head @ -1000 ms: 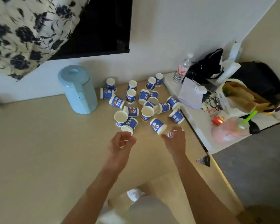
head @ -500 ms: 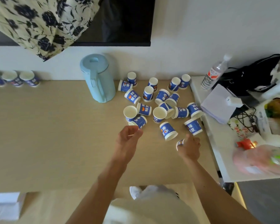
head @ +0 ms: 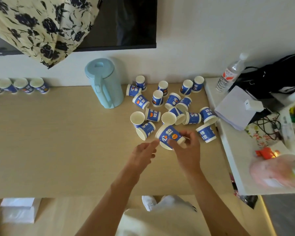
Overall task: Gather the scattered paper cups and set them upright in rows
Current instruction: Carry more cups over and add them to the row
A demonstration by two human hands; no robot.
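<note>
Cups (head: pixel 20 86) were noted upright in a row at the far left, by the wall, with a blue jug (head: pixel 104 82) to their right. The left hand (head: pixel 143 154) was held open, fingertips at the held cup (head: pixel 169 135). This cup was gripped, tilted, by the right hand (head: pixel 188 150), just near of the scattered pile (head: pixel 174 103). Step judged: gathering. Next, the cup was to be carried left and stood upright in the row.

Your two bare forearms extend forward from below and draw close together at the hands. Your right hand (head: pixel 186 151) has thumb and fingers curled round a blue paper cup (head: pixel 169 134), holding it tilted. Your left hand (head: pixel 142 155) sits just beside it, fingers loosely straight, pointing at the cup's rim; whether they touch it is unclear.
</note>
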